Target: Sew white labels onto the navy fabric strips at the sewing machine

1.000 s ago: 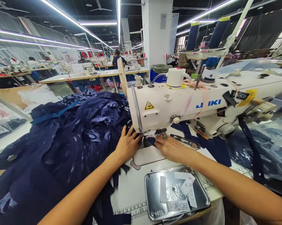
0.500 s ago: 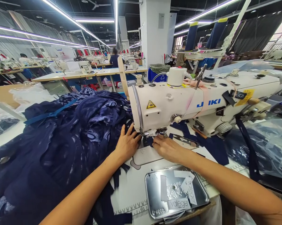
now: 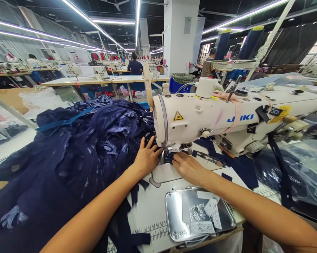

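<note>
Pressing flat, fingers spread and grasping nothing, left hand [image 3: 147, 159] lies on the edge of the dark navy embroidered fabric heap [image 3: 82, 151] beside the needle. Right hand [image 3: 188, 167] rests knuckles-up, fingertips on a small navy cloth piece [image 3: 170, 157] under the presser foot; pinching or only pressing, cannot tell. White Juki sewing machine [image 3: 216, 117] stands over both. Silver metal tray [image 3: 174, 218] holding white woven labels [image 3: 202, 227] sits near the right forearm.
</note>
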Motion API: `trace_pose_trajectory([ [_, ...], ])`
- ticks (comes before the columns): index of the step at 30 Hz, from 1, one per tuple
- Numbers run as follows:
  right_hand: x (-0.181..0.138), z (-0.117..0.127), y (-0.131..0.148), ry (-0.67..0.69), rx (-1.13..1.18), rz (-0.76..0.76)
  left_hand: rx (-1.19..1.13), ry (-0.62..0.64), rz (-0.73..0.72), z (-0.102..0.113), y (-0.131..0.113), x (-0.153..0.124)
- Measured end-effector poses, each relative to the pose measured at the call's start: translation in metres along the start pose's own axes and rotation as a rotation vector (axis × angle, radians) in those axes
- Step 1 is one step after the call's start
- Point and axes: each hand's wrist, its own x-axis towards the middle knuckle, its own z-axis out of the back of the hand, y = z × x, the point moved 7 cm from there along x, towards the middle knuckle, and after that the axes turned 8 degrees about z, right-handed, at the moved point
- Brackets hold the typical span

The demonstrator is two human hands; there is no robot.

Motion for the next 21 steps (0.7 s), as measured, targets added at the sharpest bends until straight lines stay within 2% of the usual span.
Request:
trace_pose_trajectory([
  [14, 0.011, 0.001, 0.003, 0.004, -0.048, -0.047, 0.012, -0.005, 0.014, -0.007, 0.002, 0.009],
  [21, -0.004, -0.001, -0.024, 0.006, -0.069, -0.079, 0.010, 0.014, 0.053, -0.002, 0.001, 0.004],
])
